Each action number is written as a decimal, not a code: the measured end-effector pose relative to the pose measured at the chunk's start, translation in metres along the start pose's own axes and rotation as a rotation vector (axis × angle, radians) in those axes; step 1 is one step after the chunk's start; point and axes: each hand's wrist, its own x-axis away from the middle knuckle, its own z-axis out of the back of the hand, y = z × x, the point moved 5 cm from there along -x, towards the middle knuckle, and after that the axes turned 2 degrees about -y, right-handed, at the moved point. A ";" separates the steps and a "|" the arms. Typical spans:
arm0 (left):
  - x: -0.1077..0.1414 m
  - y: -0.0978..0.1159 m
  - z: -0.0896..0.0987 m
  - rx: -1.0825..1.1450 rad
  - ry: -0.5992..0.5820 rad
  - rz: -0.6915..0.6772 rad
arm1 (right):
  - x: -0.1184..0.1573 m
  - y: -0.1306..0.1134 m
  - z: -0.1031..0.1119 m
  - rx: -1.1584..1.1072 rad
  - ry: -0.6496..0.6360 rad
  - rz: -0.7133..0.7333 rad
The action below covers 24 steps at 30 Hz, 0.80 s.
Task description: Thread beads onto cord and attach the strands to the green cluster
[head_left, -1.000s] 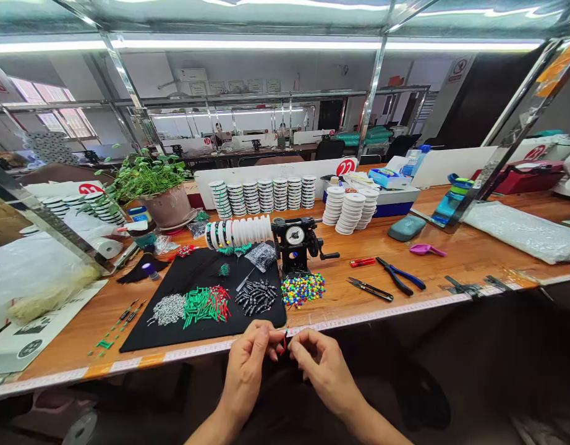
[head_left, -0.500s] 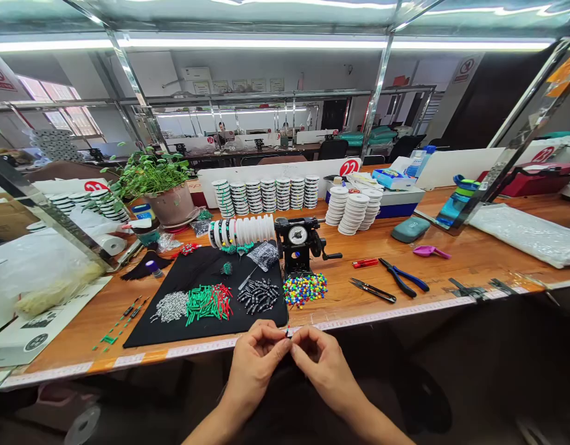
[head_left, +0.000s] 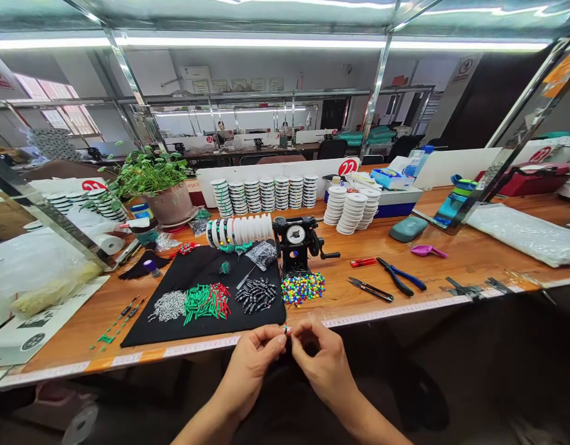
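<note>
My left hand (head_left: 248, 369) is closed in a pinch on a small dark piece with a coloured tip (head_left: 285, 330), just in front of the table edge. Right beside it, my right hand (head_left: 327, 366) has thumb and forefinger pinched near the same piece; what they hold is too small to make out. Beyond the hands a black mat (head_left: 174, 330) carries green and red tubes (head_left: 206, 303), black barrel-shaped pieces (head_left: 256, 295) and small silvery parts (head_left: 168, 306). Multicoloured beads (head_left: 303, 288) lie at the mat's right.
A black hand-crank winder (head_left: 295, 244) with white spools (head_left: 252, 228) on its shaft stands behind the beads. Tweezers (head_left: 371, 288), pliers (head_left: 400, 276) and a pink scoop (head_left: 428, 250) lie to the right. Stacked spools (head_left: 351, 213) and a potted plant (head_left: 169, 204) are farther back.
My fingertips have drawn slightly apart, and the small piece shows more between them. The view has shifted a little; the things on the table are unmoved.
</note>
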 end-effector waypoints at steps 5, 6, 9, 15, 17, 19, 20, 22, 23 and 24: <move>0.001 0.000 0.001 0.010 0.024 -0.019 | 0.004 -0.004 0.002 0.054 0.024 0.107; 0.001 0.000 0.002 0.005 0.029 -0.028 | 0.004 -0.003 0.002 0.036 0.007 0.083; 0.000 0.000 0.004 -0.034 0.046 -0.063 | 0.005 0.001 0.000 -0.054 -0.060 -0.023; -0.003 0.003 0.011 -0.200 0.103 -0.266 | 0.000 0.011 -0.003 -0.145 -0.108 -0.176; -0.001 0.005 0.011 -0.268 0.104 -0.334 | -0.001 0.009 -0.004 -0.126 -0.089 -0.155; 0.001 0.009 0.010 -0.365 0.098 -0.376 | 0.000 0.000 -0.005 -0.049 -0.067 -0.068; 0.003 0.012 0.009 -0.420 0.097 -0.395 | 0.002 -0.006 -0.004 0.004 -0.052 -0.005; 0.007 0.020 0.006 -0.539 0.098 -0.435 | 0.005 -0.019 -0.003 0.131 -0.016 0.156; 0.009 0.025 0.005 -0.599 0.096 -0.464 | 0.006 -0.025 -0.003 0.202 -0.008 0.247; 0.011 0.029 0.004 -0.659 0.090 -0.497 | 0.006 -0.029 -0.003 0.273 -0.015 0.336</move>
